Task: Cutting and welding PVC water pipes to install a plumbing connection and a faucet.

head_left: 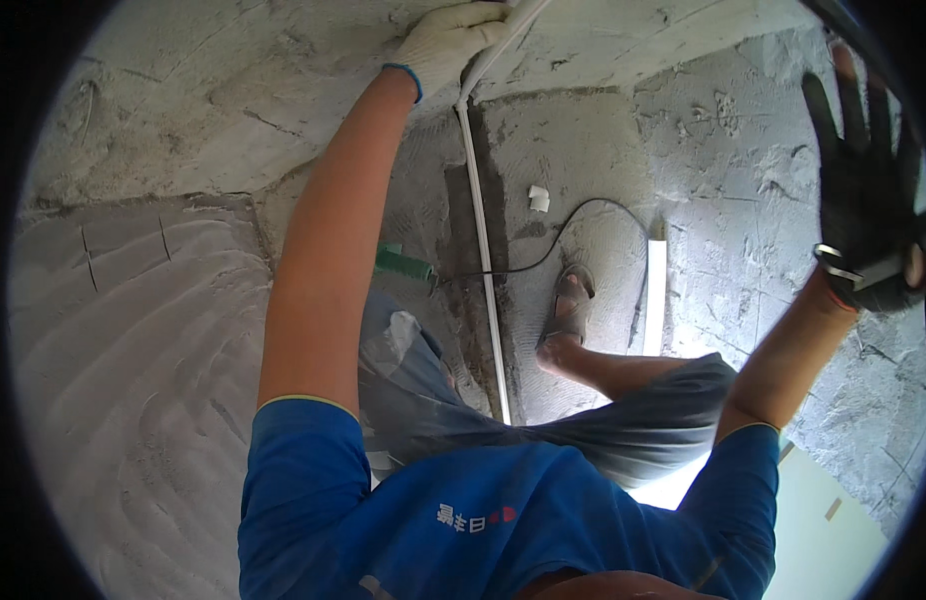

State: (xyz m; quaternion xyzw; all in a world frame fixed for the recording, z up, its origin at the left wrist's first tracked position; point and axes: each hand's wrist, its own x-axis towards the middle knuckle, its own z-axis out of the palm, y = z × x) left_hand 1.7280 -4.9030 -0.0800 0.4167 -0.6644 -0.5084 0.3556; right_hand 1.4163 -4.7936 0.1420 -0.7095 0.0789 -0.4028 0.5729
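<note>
My left hand (445,45), in a pale knit glove with a blue cuff, reaches up to the top of the view. Its fingers close on a thin white pipe (503,42) at the rough wall. A bend low on the wall leads this pipe into a long straight run (483,220) along a dark groove in the floor. At the far right my right hand (868,190) is raised in a dark glove, fingers spread, with a light strap at the wrist. No held thing shows in it, though the view's dark rim hides part of it.
A lit white tube lamp (655,295) stands right of my sandalled foot (571,305). Its black cable (553,250) crosses the pipe toward a green object (403,263). A small white piece (539,198) lies on the floor. Rough plastered walls surround me.
</note>
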